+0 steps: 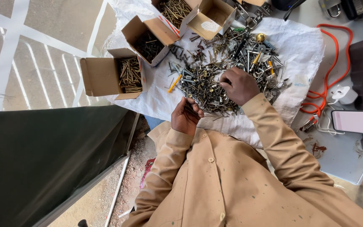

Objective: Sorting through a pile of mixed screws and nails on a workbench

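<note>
A grey table [344, 157] carries a white woven sack [299, 46] spread flat over its middle. On the sack lie a heap of mixed screws and nails [215, 71] and 4 open cardboard boxes [106, 75], 3 of them holding screws. Beside the sack, directly on the table, lie a looped orange cable [330, 80], a white plug [344, 94] and a phone [357, 122] with its screen lit.

A heap of screws [221, 71] is spread on a sack [299, 46]; the right hand [239, 85] is laid on the heap, the left hand [185, 116] at its near edge; four open boxes [124, 75] are placed at its left; a phone [356, 122] is set at the right.
</note>
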